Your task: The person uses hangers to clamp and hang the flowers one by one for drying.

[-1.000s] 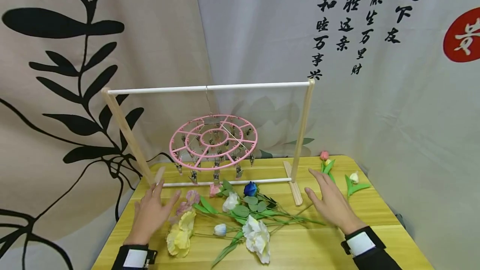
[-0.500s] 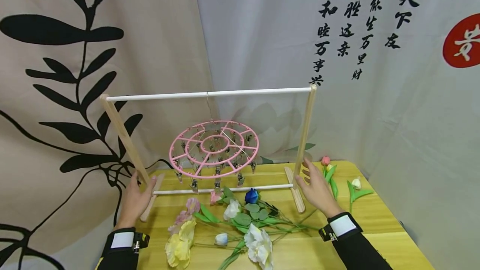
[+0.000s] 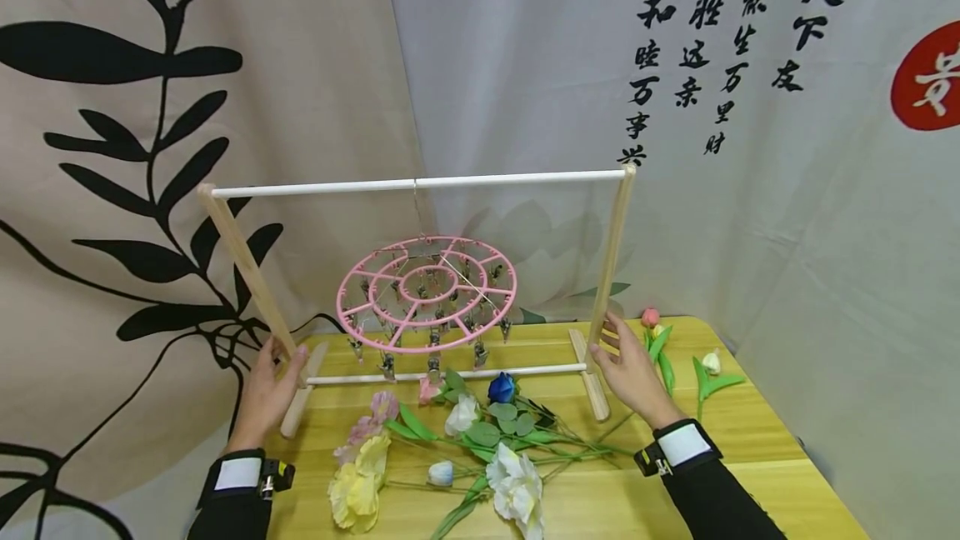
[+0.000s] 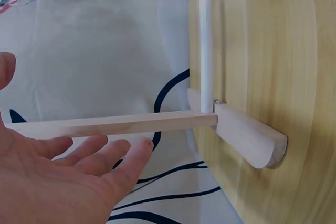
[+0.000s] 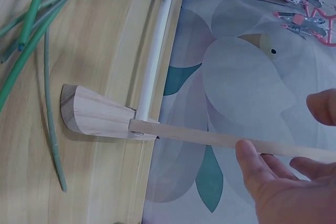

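A wooden stand with a white top bar (image 3: 510,178) and a white lower bar (image 3: 517,371) stands on the table. From the top bar hangs a round pink clip hanger (image 3: 420,349) with metal clips. My left hand (image 3: 264,394) is at the lower part of the left post (image 3: 243,252), its fingers extended along one side, its thumb apart. At the right post (image 3: 612,252), my right hand (image 3: 636,372) touches the wood with its fingertips; the thumb stands off from it. In the right wrist view, that post (image 5: 210,138) runs past the fingers into its foot (image 5: 100,111).
Several artificial flowers lie before the stand, among them a blue rose (image 3: 502,388), a yellow flower (image 3: 356,490) and a large white one (image 3: 515,486). A pink tulip (image 3: 649,318) and a white tulip (image 3: 711,363) lie at the right. A printed curtain (image 3: 525,65) hangs behind the table.
Both hands have moved to the stand's posts, the left going outward and the right inward from above the table. Since half a second ago they have hardly shifted.
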`<action>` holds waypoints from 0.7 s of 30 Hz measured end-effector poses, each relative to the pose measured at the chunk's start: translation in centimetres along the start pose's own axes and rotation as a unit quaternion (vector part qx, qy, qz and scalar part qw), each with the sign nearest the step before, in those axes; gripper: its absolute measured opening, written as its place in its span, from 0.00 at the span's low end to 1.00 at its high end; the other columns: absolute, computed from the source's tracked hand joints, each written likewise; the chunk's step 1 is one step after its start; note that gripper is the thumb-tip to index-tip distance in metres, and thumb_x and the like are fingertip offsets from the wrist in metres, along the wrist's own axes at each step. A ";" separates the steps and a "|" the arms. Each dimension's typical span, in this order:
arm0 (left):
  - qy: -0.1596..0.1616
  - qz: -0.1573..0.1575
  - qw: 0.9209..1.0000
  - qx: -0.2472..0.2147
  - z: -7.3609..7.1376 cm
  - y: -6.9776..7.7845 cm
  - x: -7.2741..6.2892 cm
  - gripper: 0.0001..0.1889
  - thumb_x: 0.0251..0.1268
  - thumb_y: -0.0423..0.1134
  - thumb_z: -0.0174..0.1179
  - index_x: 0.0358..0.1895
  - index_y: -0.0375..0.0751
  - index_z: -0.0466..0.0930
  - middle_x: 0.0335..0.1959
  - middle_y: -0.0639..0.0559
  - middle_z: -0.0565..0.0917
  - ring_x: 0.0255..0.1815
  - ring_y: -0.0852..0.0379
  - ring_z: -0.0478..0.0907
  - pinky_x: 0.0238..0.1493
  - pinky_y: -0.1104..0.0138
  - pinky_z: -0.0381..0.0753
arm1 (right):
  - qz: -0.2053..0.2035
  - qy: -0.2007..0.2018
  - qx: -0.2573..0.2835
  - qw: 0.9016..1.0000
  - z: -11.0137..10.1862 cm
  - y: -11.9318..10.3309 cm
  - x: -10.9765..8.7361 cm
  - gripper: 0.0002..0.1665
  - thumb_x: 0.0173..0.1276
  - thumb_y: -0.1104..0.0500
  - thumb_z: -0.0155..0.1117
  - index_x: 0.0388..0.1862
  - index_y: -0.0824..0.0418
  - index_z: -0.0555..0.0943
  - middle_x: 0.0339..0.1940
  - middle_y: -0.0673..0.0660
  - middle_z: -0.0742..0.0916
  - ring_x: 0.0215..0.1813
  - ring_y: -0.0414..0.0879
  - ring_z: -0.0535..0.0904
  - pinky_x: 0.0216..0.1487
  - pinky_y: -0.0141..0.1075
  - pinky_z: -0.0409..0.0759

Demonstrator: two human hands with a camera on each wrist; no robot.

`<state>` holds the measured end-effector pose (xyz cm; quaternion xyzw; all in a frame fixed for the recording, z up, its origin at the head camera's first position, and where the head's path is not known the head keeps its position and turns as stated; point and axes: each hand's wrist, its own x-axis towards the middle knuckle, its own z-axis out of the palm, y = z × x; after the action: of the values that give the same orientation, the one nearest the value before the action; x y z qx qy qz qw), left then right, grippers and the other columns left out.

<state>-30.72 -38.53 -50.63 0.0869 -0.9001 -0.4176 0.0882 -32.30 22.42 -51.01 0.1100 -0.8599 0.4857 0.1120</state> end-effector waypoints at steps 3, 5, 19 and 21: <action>-0.004 0.001 1.000 -0.005 0.1 0.3 -0.6 0.55 0.95 0.71 0.44 0.98 0.36 0.27 0.97 0.22 0.48 0.95 0.18 0.55 0.95 0.29 0.59 | 0.004 0.001 0.004 1.000 -0.3 0.1 -0.2 0.43 0.95 0.63 0.59 0.97 0.71 0.52 0.89 0.81 0.71 0.86 0.81 0.74 0.82 0.69 0.81; -0.006 0.001 1.000 -0.009 0.3 0.5 -0.9 0.55 0.95 0.71 0.45 0.97 0.36 0.28 0.96 0.21 0.49 0.95 0.18 0.55 0.95 0.30 0.59 | 0.007 0.002 0.004 1.000 -0.6 0.3 -0.3 0.43 0.95 0.63 0.59 0.97 0.71 0.52 0.88 0.81 0.71 0.86 0.80 0.74 0.82 0.68 0.81; 0.003 0.029 0.998 -0.055 1.9 1.8 -3.5 0.47 0.98 0.62 0.47 0.97 0.33 0.41 0.91 0.18 0.59 0.89 0.16 0.66 0.87 0.28 0.72 | 0.013 0.000 -0.008 1.000 -3.9 1.8 -1.0 0.42 0.95 0.64 0.58 0.97 0.71 0.53 0.88 0.81 0.71 0.86 0.81 0.74 0.80 0.67 0.82; 0.000 0.033 0.998 -0.057 2.1 2.2 -3.9 0.46 0.99 0.62 0.47 0.97 0.34 0.42 0.91 0.18 0.59 0.89 0.17 0.67 0.86 0.28 0.74 | 0.014 0.003 -0.013 1.000 -4.4 2.0 -1.1 0.42 0.95 0.64 0.58 0.97 0.70 0.53 0.89 0.81 0.71 0.86 0.80 0.75 0.80 0.67 0.82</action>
<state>-27.61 -34.66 -50.65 0.0517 -0.8772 -0.4651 0.1074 -31.52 27.34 -50.75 0.0953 -0.8671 0.4767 0.1091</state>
